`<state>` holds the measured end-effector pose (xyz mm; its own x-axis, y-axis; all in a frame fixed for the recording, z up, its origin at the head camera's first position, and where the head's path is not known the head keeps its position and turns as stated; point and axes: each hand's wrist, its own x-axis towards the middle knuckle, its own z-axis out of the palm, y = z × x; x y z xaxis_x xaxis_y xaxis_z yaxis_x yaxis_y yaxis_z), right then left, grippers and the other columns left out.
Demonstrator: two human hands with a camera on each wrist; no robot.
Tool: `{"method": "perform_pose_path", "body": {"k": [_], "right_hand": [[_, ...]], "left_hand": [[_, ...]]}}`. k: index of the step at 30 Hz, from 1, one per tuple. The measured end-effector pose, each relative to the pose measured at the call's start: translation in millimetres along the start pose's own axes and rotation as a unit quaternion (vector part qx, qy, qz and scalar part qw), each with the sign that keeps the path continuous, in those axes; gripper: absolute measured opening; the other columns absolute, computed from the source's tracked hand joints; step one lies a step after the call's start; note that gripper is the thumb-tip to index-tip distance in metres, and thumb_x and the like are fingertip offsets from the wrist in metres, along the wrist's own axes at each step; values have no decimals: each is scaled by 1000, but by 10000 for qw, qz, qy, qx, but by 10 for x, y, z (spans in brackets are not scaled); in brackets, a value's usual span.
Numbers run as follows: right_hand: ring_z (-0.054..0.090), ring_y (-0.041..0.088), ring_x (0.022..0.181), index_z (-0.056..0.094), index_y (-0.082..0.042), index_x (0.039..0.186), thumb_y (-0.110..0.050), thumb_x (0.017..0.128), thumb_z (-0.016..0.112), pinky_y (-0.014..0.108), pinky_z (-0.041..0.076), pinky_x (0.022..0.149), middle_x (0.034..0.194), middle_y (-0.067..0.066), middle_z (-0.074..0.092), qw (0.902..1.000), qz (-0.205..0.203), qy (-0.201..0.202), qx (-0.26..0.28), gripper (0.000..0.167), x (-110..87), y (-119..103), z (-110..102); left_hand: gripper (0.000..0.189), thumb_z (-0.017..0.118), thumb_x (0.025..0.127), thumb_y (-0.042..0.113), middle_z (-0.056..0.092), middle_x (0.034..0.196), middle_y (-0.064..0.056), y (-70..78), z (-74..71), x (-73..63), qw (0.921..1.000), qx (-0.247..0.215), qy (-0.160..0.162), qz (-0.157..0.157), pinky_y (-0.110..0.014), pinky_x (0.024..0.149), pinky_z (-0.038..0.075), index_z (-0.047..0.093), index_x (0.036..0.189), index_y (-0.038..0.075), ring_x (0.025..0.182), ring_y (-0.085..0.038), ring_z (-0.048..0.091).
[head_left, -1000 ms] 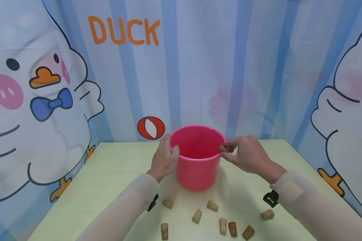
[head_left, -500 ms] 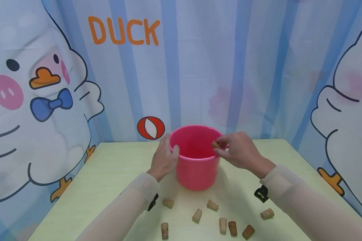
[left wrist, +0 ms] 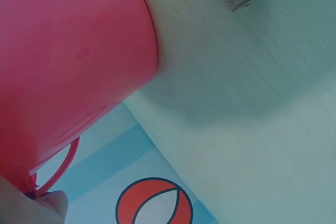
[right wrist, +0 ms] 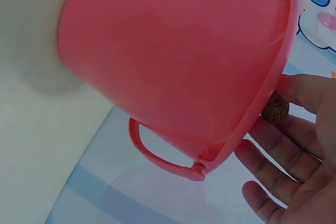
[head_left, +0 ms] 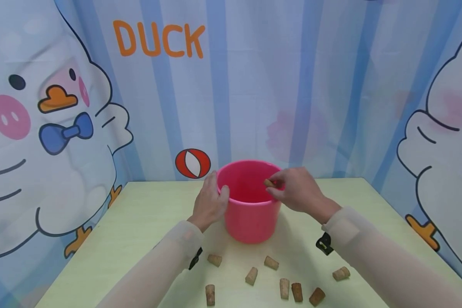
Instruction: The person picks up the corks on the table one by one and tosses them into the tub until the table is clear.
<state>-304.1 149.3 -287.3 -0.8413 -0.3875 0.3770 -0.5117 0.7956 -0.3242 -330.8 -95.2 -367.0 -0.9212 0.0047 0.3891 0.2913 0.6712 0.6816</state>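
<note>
A pink plastic bucket (head_left: 251,222) stands upright on the table. My left hand (head_left: 211,203) grips its left rim, thumb toward the front; in the left wrist view only a bit of that hand (left wrist: 31,205) shows by the bucket's handle (left wrist: 62,166). At the right rim, my right hand (head_left: 298,188) pinches a cork (head_left: 269,183) between thumb and fingers over the bucket's opening. The right wrist view shows the cork's end (right wrist: 276,108) between thumb and fingers beside the rim, with the other fingers (right wrist: 268,166) spread below. The bucket's floor is hidden.
Several corks lie on the pale table (head_left: 158,209) in front of the bucket, among them a cork (head_left: 251,276) near the middle and a cork (head_left: 341,273) by the right forearm. Behind the table hangs a striped curtain (head_left: 254,85) with duck prints.
My right hand has moved left with the cork, from outside the right rim to over the bucket's opening. The left hand and the bucket have stayed put.
</note>
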Motion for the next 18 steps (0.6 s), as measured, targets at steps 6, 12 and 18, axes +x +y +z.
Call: {"method": "perform_pose_path", "body": {"k": [6, 12, 18], "right_hand": [[65, 13, 71, 80, -10, 103, -22, 89, 80, 28, 56, 63, 82, -3, 72, 9998, 165, -126, 62, 19, 47, -20, 35], [64, 13, 69, 81, -10, 102, -23, 89, 80, 27, 54, 62, 80, -3, 71, 9994, 252, -236, 6, 18, 86, -7, 84], [66, 16, 73, 77, -4, 116, -24, 89, 79, 29, 58, 65, 87, 2, 74, 9993, 333, -195, -23, 34, 105, -1, 135]], "left_hand": [[75, 57, 99, 31, 36, 160, -7, 0, 2, -1, 10000, -17, -19, 20, -49, 95, 57, 22, 163, 12, 137, -29, 45], [76, 59, 99, 30, 37, 159, -6, 14, -2, -7, 10000, -24, -17, -27, -49, 95, 57, 22, 163, 13, 137, -29, 45], [76, 59, 98, 29, 38, 158, -7, 21, -5, -12, 10000, -25, 6, 29, -49, 95, 57, 22, 163, 12, 137, -29, 46]]}}
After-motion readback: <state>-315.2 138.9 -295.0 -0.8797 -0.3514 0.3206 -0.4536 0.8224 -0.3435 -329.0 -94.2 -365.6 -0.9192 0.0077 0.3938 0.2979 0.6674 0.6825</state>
